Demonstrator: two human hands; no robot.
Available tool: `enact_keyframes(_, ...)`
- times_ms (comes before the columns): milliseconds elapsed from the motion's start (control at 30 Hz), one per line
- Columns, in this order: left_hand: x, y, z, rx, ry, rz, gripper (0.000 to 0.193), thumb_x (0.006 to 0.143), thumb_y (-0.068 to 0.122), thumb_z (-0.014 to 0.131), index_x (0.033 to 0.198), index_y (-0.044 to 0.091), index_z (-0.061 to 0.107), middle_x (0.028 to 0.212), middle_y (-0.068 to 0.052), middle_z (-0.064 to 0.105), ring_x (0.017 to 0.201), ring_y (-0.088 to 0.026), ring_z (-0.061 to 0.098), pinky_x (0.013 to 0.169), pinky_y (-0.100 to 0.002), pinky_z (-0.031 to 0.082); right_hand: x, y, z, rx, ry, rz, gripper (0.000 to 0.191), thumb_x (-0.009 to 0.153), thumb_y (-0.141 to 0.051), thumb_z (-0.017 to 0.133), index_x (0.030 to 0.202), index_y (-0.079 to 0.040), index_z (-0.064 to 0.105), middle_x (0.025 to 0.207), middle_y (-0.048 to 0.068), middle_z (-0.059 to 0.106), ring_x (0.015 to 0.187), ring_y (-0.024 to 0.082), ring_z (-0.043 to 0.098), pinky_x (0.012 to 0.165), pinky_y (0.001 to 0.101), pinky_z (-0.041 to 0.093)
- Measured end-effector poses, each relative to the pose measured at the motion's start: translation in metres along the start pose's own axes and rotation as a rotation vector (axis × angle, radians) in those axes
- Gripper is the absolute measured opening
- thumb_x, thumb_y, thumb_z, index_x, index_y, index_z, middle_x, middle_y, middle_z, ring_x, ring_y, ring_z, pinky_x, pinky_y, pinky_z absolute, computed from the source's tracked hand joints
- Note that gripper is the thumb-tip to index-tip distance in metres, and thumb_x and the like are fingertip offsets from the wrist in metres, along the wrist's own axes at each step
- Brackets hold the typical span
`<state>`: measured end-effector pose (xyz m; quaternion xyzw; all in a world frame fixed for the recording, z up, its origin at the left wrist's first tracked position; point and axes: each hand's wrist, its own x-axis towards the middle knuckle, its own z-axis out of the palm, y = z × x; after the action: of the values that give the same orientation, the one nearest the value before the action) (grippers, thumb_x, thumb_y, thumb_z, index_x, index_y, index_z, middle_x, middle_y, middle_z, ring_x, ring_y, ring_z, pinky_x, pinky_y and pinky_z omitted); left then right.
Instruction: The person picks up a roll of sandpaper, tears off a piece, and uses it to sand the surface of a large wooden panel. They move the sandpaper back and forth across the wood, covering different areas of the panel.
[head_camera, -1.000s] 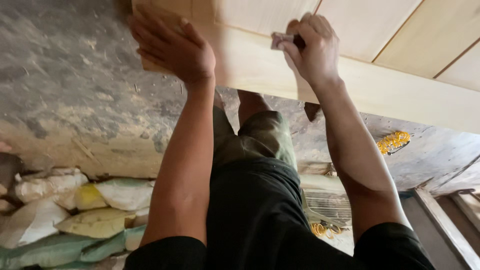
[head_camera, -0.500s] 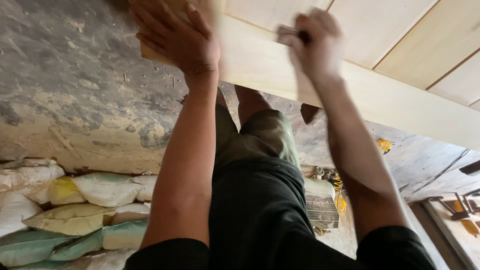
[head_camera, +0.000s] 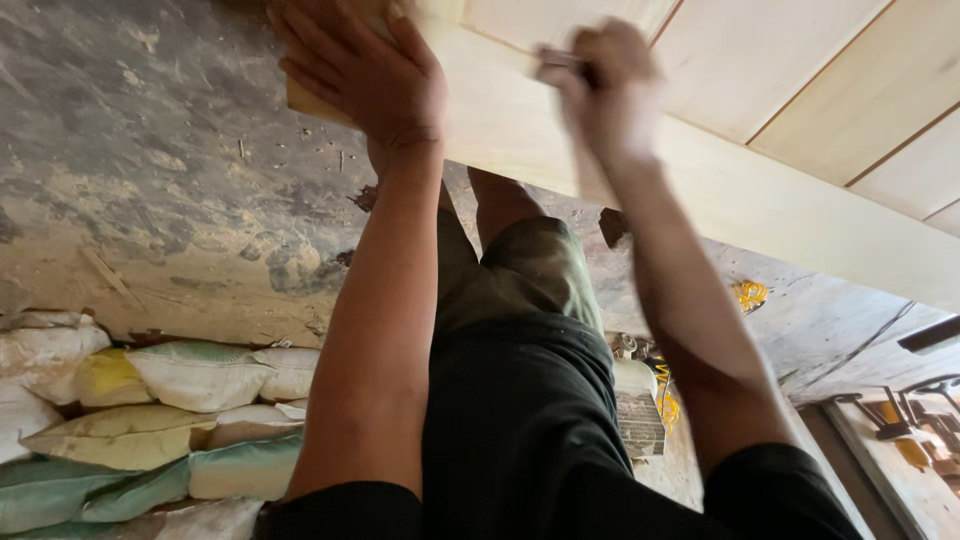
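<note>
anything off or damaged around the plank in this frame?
Nothing damaged on the pale wooden plank. Left hand lies flat on its end; right hand is motion-blurred, gripping something small I cannot identify. The concrete floor is stained and littered with wood chips.

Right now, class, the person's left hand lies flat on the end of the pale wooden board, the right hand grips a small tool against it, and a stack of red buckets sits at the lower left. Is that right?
Not quite. The head view shows stacked sacks, white, yellow and green, at the lower left, not red buckets. The rest holds: the left hand lies flat on the end of the pale wooden board, and the blurred right hand grips a small tool against it.
</note>
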<state>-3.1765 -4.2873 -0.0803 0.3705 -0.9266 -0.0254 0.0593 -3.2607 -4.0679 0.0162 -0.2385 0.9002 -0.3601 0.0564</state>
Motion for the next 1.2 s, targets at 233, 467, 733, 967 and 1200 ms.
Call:
enact_keyframes(233, -0.002, -0.002, 0.001, -0.01, 0.009, 0.023, 0.07, 0.115, 0.057, 0.019, 0.167, 0.013, 0.007, 0.169, -0.019, 0.007, 0.159, -0.039, 0.01, 0.128, -0.061, 0.012, -0.001, 0.003, -0.017, -0.134, -0.044, 0.0, 0.037, 0.087, -0.031, 0.094, 0.096, -0.004, 0.071, 0.094, 0.007, 0.067, 0.086, 0.022, 0.066, 0.076, 0.035, 0.058)
enact_keyframes(467, 0.001, -0.003, 0.001, -0.004, -0.02, 0.021, 0.071, 0.113, 0.057, 0.018, 0.167, 0.012, 0.005, 0.171, -0.02, 0.007, 0.159, -0.038, 0.008, 0.128, -0.06, 0.008, -0.004, 0.014, 0.026, -0.124, -0.002, -0.032, 0.037, 0.093, -0.034, 0.093, 0.094, -0.004, 0.07, 0.092, 0.007, 0.067, 0.084, 0.021, 0.065, 0.072, 0.036, 0.059)
enact_keyframes(733, 0.009, 0.005, -0.017, 0.037, -0.16, -0.013, 0.075, 0.114, 0.058, 0.02, 0.165, 0.005, 0.007, 0.167, -0.025, 0.011, 0.159, -0.042, 0.01, 0.129, -0.059, 0.006, -0.017, 0.02, -0.025, -0.108, -0.063, -0.004, 0.037, 0.094, -0.032, 0.092, 0.095, -0.004, 0.068, 0.092, 0.007, 0.066, 0.084, 0.021, 0.065, 0.071, 0.035, 0.058)
enact_keyframes(967, 0.015, 0.007, -0.024, 0.007, -0.141, -0.002, 0.073, 0.115, 0.056, 0.023, 0.164, 0.003, 0.009, 0.169, -0.028, 0.015, 0.156, -0.047, 0.015, 0.132, -0.062, 0.005, 0.007, 0.003, 0.023, -0.059, 0.003, 0.001, 0.04, 0.093, -0.031, 0.094, 0.089, -0.004, 0.065, 0.088, 0.007, 0.064, 0.081, 0.023, 0.063, 0.071, 0.0397, 0.055)
enact_keyframes(1200, 0.03, 0.015, -0.039, 0.349, -0.614, -0.055, 0.077, 0.109, 0.06, 0.024, 0.159, 0.002, 0.016, 0.166, -0.027, 0.019, 0.157, -0.046, 0.018, 0.131, -0.06, 0.009, 0.0, 0.014, -0.021, -0.076, -0.072, -0.013, 0.036, 0.093, -0.027, 0.09, 0.101, -0.002, 0.066, 0.097, 0.012, 0.064, 0.088, 0.027, 0.064, 0.076, 0.0405, 0.056)
